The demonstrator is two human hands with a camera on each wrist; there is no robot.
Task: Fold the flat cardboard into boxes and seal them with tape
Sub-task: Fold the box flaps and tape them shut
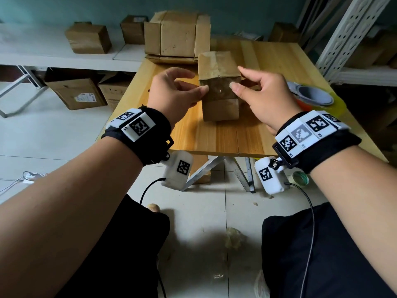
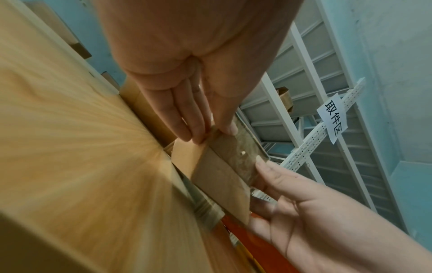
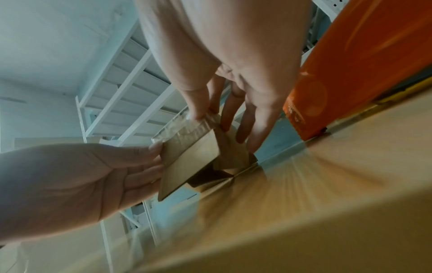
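A small folded cardboard box [image 1: 217,65] stands on the wooden table [image 1: 247,134]. A strip of clear tape [image 1: 218,91] stretches across the upper part of its near face. My left hand [image 1: 198,86] pinches the strip's left end between thumb and fingers. My right hand [image 1: 236,81] pinches the right end. In the left wrist view the tape [image 2: 245,157] spans from my left hand [image 2: 210,133] to the right hand's thumb [image 2: 261,162], over the box [image 2: 219,181]. The right wrist view shows my right hand [image 3: 205,114] holding the tape [image 3: 184,133] above the box [image 3: 187,166].
A tape roll [image 1: 313,97] with a grey core and orange-yellow rim lies at the table's right edge. Larger cardboard [image 1: 176,35] is stacked at the table's back. More boxes sit on the white shelf [image 1: 88,39] and floor [image 1: 75,93]. Metal shelving [image 1: 348,35] stands right.
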